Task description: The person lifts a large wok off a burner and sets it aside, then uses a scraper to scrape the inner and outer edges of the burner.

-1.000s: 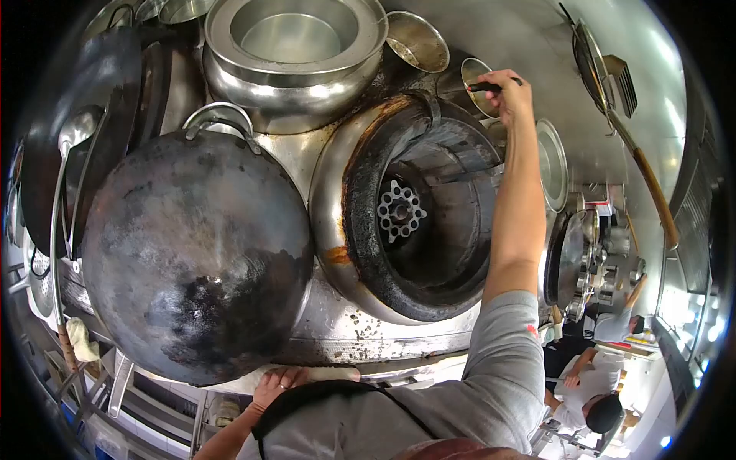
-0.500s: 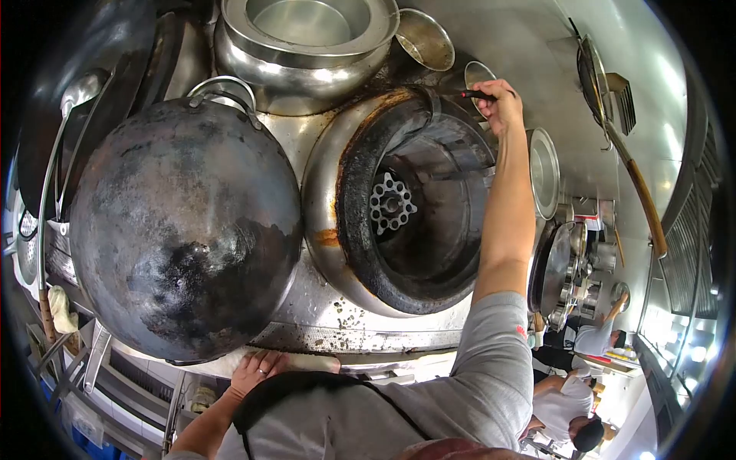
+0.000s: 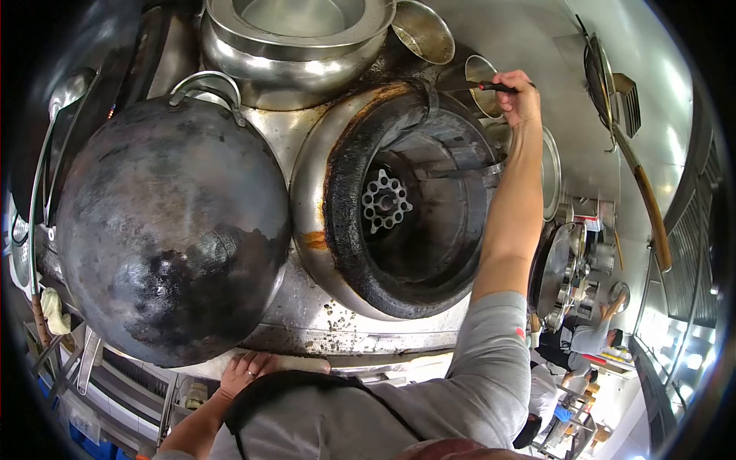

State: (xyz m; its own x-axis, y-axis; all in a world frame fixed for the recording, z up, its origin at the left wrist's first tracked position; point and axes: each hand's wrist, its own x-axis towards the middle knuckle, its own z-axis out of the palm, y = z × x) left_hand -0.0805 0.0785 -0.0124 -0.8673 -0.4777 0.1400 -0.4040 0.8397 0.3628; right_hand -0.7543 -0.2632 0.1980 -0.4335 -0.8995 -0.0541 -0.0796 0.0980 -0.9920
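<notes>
A thin tool with a black handle and a red mark [image 3: 494, 86] is in the grip of my right hand [image 3: 517, 98], above the far right side of the round wok burner [image 3: 314, 184]. Its thin end reaches left toward the burner's back rim. The burner's opening shows a perforated metal burner head [image 3: 386, 201]. My left hand [image 3: 247, 371] lies on a pale folded cloth [image 3: 299, 363] at the front edge, its fingers spread. Left of the burner, a large blackened wok [image 3: 176, 230] sits upside down, its loop handle pointing away.
A steel pot [image 3: 295, 65] stands at the back, beside metal bowls [image 3: 423, 32]. A ladle [image 3: 69, 92] lies far left. A strainer with a wooden handle [image 3: 642, 188] hangs on the right wall. Other people [image 3: 544, 391] stand in the lower right background.
My right hand has shifted slightly right and up with the black-handled tool, whose thin end now shows. The whole view has shifted a little. My left hand stays on the cloth.
</notes>
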